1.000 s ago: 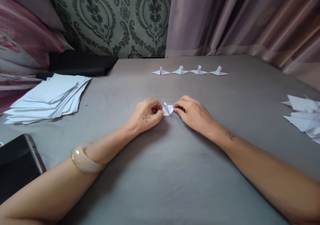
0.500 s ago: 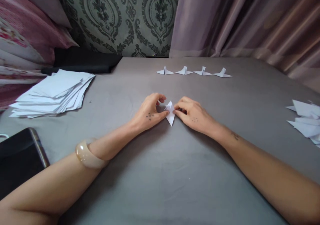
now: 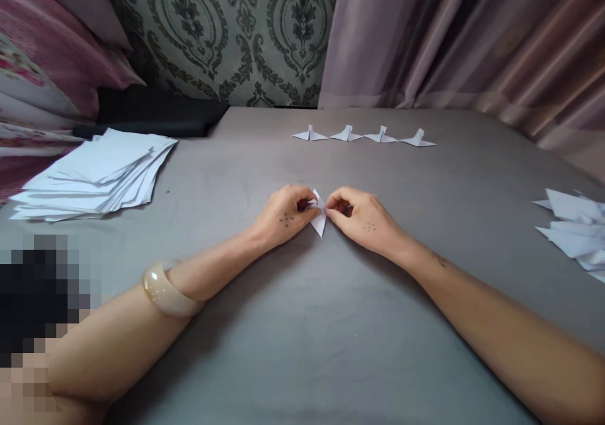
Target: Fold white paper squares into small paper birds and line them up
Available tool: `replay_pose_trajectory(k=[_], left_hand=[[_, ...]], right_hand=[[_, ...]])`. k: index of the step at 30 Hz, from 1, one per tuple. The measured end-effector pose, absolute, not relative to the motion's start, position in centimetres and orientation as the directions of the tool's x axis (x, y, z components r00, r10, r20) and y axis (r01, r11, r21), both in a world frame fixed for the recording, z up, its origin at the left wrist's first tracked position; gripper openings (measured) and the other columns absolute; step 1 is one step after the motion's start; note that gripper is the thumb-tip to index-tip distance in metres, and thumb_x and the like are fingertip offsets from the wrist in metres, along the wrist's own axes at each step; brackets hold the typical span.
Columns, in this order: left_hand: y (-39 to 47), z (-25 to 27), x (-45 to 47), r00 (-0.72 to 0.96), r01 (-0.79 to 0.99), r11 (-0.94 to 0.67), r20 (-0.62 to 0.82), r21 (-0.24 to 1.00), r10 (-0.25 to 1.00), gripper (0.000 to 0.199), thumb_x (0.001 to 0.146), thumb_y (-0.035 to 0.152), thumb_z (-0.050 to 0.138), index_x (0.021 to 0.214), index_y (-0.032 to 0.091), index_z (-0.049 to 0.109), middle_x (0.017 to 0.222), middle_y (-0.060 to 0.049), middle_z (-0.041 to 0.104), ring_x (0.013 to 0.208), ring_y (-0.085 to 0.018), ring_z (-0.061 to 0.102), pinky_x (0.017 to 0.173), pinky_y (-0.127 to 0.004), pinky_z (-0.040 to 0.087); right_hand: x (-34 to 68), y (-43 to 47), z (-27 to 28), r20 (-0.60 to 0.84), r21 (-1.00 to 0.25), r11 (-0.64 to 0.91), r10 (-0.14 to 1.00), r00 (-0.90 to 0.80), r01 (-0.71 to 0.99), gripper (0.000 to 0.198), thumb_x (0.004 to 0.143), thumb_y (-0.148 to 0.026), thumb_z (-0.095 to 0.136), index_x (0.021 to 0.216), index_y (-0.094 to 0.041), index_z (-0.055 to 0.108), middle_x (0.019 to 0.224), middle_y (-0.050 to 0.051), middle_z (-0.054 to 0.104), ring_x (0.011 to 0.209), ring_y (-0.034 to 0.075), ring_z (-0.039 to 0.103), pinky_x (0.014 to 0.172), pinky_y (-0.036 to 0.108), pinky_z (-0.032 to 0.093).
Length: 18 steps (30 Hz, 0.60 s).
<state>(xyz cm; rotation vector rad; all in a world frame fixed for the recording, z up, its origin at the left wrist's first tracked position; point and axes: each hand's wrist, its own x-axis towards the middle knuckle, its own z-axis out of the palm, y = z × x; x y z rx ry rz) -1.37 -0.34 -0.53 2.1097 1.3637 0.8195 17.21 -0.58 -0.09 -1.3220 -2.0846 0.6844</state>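
Observation:
A small piece of folded white paper (image 3: 319,224), pointed at top and bottom, is held between my two hands over the middle of the table. My left hand (image 3: 288,214) pinches its left side between thumb and fingers. My right hand (image 3: 362,217) pinches its right edge with thumb and forefinger. The fingers cover part of the folds. Beyond the hands, several white origami birds (image 3: 347,133) sit in a row with their wings spread.
A stack of white paper sheets (image 3: 94,169) lies at the left, before a folded black cloth (image 3: 161,113). More folded white paper pieces (image 3: 574,223) lie at the right edge. A dark, pixelated patch covers the lower left. Curtains (image 3: 401,34) hang behind the grey-covered table (image 3: 293,349).
My left fingers have come down and closed on the paper. The paper has tilted slightly and shifted a little left. My right hand keeps its pinch. The view has moved slightly.

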Motion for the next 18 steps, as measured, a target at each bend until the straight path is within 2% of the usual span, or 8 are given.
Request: replay_pose_trajectory(k=[14, 18], left_hand=[[-0.33, -0.69, -1.33, 0.298, 0.654, -0.377, 0.235, 0.656, 0.925, 0.008, 0.079, 0.022, 0.061, 0.075, 0.017, 0.066, 0.070, -0.001, 0.063, 0.064, -0.013, 0.055, 0.060, -0.025, 0.041], [-0.39, -0.63, -1.34, 0.308, 0.657, -0.394, 0.248, 0.643, 0.919, 0.008, 0.080, 0.020, 0.060, 0.077, 0.017, 0.067, 0.071, -0.001, 0.064, 0.066, -0.014, 0.057, 0.062, -0.025, 0.042]], right_hand=[[16.76, -0.91, 0.31, 0.171, -0.701, 0.348, 0.929, -0.327, 0.622, 0.007, 0.078, -0.021, 0.057, 0.080, -0.021, 0.064, 0.077, 0.001, 0.068, 0.067, 0.014, 0.059, 0.067, 0.029, 0.044], [16.34, -0.89, 0.52, 0.141, -0.709, 0.318, 0.938, -0.315, 0.629, 0.011, 0.081, -0.029, 0.058, 0.082, -0.021, 0.065, 0.078, 0.001, 0.070, 0.070, 0.015, 0.061, 0.067, 0.029, 0.045]])
